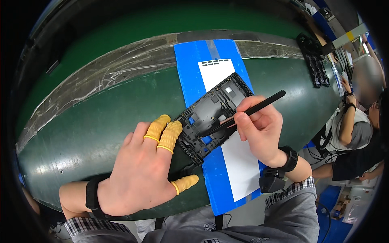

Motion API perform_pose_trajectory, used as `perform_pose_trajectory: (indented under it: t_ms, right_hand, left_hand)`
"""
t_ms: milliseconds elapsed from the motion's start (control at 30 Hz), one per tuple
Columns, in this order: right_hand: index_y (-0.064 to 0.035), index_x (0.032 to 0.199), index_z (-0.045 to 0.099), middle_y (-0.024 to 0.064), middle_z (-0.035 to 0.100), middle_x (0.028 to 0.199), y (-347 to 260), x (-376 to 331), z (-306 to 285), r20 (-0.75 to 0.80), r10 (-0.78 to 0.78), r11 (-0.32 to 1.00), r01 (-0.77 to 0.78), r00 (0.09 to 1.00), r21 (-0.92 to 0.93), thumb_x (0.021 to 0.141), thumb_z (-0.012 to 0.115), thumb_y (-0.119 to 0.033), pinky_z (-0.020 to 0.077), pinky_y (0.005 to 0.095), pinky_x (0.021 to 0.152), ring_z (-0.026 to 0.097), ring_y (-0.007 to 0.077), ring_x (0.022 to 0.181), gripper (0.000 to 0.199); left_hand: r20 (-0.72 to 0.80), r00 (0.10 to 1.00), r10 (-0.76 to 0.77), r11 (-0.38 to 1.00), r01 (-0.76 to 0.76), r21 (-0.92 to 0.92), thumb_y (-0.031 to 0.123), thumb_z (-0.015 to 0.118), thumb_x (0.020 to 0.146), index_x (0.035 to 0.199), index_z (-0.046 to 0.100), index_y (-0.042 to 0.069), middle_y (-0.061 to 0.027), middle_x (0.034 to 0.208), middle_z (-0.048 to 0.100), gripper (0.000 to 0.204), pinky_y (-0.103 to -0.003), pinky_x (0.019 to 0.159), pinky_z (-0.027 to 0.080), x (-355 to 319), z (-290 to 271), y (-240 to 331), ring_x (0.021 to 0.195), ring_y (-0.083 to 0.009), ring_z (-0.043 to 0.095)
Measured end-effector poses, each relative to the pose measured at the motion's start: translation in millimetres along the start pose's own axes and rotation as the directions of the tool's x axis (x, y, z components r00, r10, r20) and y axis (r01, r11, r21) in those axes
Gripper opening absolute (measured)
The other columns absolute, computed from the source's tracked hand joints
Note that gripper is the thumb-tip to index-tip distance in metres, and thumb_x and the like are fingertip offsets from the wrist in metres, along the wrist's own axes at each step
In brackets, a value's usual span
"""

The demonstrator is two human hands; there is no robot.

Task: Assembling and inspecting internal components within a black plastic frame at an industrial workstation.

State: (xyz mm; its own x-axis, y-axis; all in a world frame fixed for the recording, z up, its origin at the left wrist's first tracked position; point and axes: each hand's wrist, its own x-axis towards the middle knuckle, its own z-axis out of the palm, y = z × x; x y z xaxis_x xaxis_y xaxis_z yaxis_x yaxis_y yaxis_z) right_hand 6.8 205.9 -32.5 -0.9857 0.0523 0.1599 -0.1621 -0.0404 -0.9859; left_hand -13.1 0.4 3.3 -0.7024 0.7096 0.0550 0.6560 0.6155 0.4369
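A black plastic housing (pixel 208 107) lies tilted across a white sheet, its ribbed inside facing up. My left hand (pixel 139 172) has yellow finger cots on the thumb and two fingers. Those fingers press on the housing's left end, and the thumb rests close to its near corner, steadying it. Between thumb and fingers of my right hand (pixel 259 125) is a pair of black tweezers (pixel 265 101). Their tips point down and left into the housing, near its left end. Whether the tips pinch anything is too small to tell.
The white sheet (pixel 243 170) lies on a blue board (pixel 188 81) taped across the green table (pixel 121 101). Clear tape and film cover the far edge (pixel 121 60). Another black plastic part (pixel 316 67) sits at the far right. A co-worker's arm (pixel 347 121) is beyond the table.
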Motion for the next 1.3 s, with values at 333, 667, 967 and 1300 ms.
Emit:
perform_pose_trajectory:
  t_ms: [333, 667, 967, 1300]
  right_hand:
    - [0.0008, 0.085, 0.044, 0.0075, 0.055, 0.069, -4.2, 1.7, 0.1, -0.001, 0.057, 0.998, -0.058, 0.998, -0.012, 0.075, 0.05, -0.001, 0.0311, 0.0137, 0.038, 0.045, 0.0019, 0.05, 0.011]
    - [0.0011, 0.085, 0.044, 0.0072, 0.055, 0.068, -3.6, 1.0, 0.6, 0.007, 0.057, 0.998, -0.057, 0.998, -0.02, 0.075, 0.05, -0.001, 0.03, 0.0137, 0.037, 0.043, 0.0014, 0.047, 0.011]
    - [0.0014, 0.085, 0.045, 0.0079, 0.055, 0.07, -4.3, 2.3, 1.6, 0.0, 0.053, 0.998, -0.053, 0.999, -0.029, 0.075, 0.05, 0.0, 0.0317, 0.0133, 0.038, 0.047, 0.0025, 0.051, 0.011]
    - [0.0008, 0.085, 0.046, 0.0056, 0.054, 0.07, -4.1, 1.6, 0.6, -0.016, 0.002, 0.998, -0.003, 1.0, -0.069, 0.074, 0.051, -0.001, 0.0336, 0.014, 0.04, 0.047, 0.0027, 0.053, 0.013]
  left_hand:
    - [0.019, 1.0, -0.002, 1.0, 0.002, 0.019, 0.033, 0.071, 0.046, 0.102, 0.04, -0.003, -0.0194, 0.101, 0.042, 0.073, -0.039, 0.072, 0.038, 1.1, 0.1, 0.0, 0.084, -0.034, 0.043]
    - [0.047, 0.998, -0.03, 0.999, 0.029, 0.015, 0.032, 0.071, 0.045, 0.103, 0.04, -0.003, -0.0195, 0.102, 0.042, 0.074, -0.039, 0.072, 0.038, 0.8, -0.3, 1.1, 0.084, -0.0335, 0.043]
    - [0.063, 0.997, -0.045, 0.999, 0.044, 0.019, 0.032, 0.071, 0.045, 0.103, 0.04, -0.003, -0.0197, 0.102, 0.042, 0.074, -0.039, 0.073, 0.038, 1.8, -0.2, 1.2, 0.085, -0.0338, 0.043]
    - [0.088, 0.996, -0.012, 1.0, 0.01, 0.027, 0.029, 0.07, 0.046, 0.106, 0.04, -0.001, -0.0197, 0.11, 0.037, 0.073, -0.04, 0.077, 0.035, 2.1, -2.3, 2.9, 0.092, -0.0346, 0.04]
